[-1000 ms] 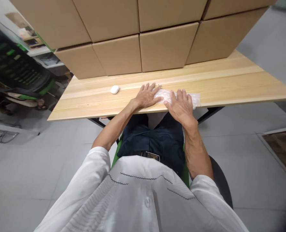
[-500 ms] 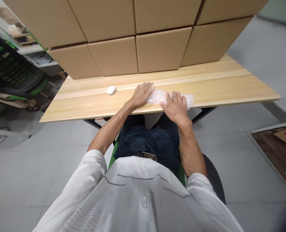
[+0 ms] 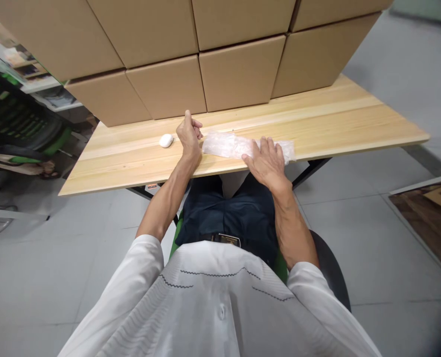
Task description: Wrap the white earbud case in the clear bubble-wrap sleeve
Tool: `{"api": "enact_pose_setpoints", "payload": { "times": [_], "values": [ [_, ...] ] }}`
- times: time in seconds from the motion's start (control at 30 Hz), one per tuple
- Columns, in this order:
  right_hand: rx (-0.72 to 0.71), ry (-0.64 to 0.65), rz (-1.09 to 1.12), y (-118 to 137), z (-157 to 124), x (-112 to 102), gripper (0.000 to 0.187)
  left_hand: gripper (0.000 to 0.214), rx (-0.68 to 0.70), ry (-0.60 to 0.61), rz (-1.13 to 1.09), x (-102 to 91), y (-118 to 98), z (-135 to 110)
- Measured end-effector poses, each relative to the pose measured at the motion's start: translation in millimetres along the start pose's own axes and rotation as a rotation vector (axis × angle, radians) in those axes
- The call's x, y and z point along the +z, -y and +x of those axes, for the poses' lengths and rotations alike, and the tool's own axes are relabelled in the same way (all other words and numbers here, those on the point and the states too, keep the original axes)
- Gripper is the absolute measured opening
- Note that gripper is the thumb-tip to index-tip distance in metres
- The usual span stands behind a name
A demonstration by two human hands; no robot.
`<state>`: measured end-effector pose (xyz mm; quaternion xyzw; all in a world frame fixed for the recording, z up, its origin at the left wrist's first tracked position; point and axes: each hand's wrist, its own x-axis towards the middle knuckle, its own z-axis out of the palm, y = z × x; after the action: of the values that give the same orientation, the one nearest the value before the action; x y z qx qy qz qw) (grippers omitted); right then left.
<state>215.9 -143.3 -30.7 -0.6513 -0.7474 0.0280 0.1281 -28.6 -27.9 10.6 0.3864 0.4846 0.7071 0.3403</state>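
A clear crinkled plastic bag (image 3: 227, 145) lies flat on the wooden table (image 3: 335, 124) near its front edge. My right hand (image 3: 267, 161) rests flat on the bag's right half, fingers spread. My left hand (image 3: 188, 133) is raised just off the bag's left end, its fingers curled in a loose fist; I cannot make out whether it pinches the bag's edge. A small white rounded case (image 3: 165, 141) sits on the table just left of my left hand.
Stacked cardboard boxes (image 3: 238, 74) fill the back of the table. A green and black chair (image 3: 23, 129) stands at the left. Grey floor lies all round, with a brown mat (image 3: 434, 218) at the right.
My left hand has lifted off the bag's left end and curled shut, moving left. The bag's left part now shows uncovered. My right hand stays flat on the bag.
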Motion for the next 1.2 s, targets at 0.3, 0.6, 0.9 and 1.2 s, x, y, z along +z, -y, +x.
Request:
{"api": "enact_pose_setpoints", "payload": {
  "times": [0.3, 0.6, 0.9, 1.2],
  "values": [
    [-0.021, -0.033, 0.035, -6.1, 2.0, 8.6, 0.083, 0.075, 0.066, 0.045, 0.036, -2.1, 4.9, 1.9],
    [-0.001, -0.007, 0.003, -0.5, -0.5, 1.5, 0.082, 0.071, 0.477, 0.358, 0.386, -16.2, 14.6, -0.6],
    [0.011, 0.002, 0.029, 1.0, -1.1, 1.5, 0.082, 0.108, 0.745, 1.004, 0.894, -43.1, 18.0, -8.6],
    [0.015, 0.001, 0.031, -0.3, 0.0, 3.6, 0.082, 0.082, 0.650, 0.817, 0.841, -48.5, 19.6, -13.0]
  ]
}}
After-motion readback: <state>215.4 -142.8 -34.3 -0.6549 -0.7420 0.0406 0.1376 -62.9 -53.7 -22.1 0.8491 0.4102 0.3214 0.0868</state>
